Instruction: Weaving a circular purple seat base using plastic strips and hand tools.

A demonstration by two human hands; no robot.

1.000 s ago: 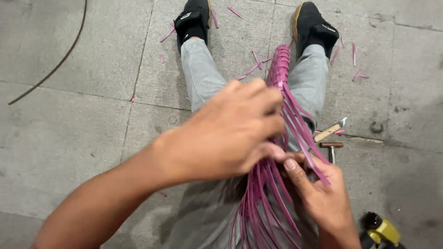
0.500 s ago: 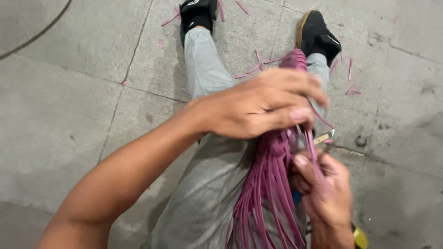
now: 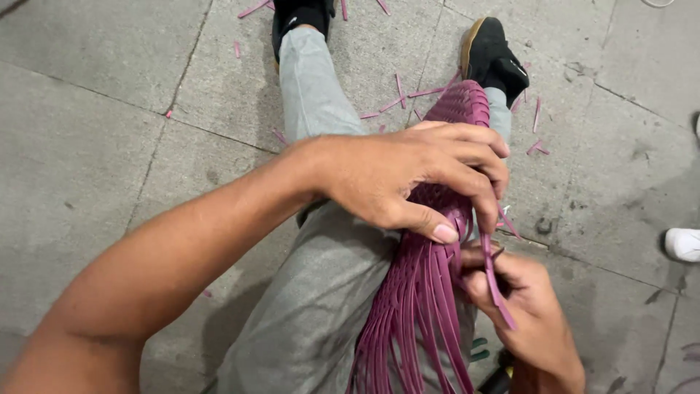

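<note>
Two hands are working one woven piece of purple strips (image 3: 430, 292), which is lying along the person's right leg (image 3: 321, 321), its finished braided end (image 3: 461, 106) pointing toward the right shoe (image 3: 493, 55). Left hand (image 3: 408, 179) is reaching across and pressing down on the woven section, fingers (image 3: 477, 157) curled over its far edge, thumb (image 3: 426, 222) pinning the near side; its grip is closed on the piece, not on any single strand. Right hand (image 3: 521, 306) is sitting lower, just beside the loose fan of strips, pinching one loose strip (image 3: 492, 277) between thumb and fingers; that grip is closed tight on the strip. Change from a second ago: left hand is sitting farther up the piece, toward the woven end, now spread flat over the weave rather than bunched at the loose strands, and the camera has dropped closer. Reading that as clamping the weave while the right hand is working a single strip into it. Cut purple offcuts (image 3: 408, 93) are lying scattered on the concrete floor (image 3: 109, 146) between the legs. Another person's white shoe (image 3: 684, 244) is showing at the right edge, well apart. Dark tool with a yellow bit (image 3: 499, 379) is partly showing below the right hand; cannot tell what it is.
</note>
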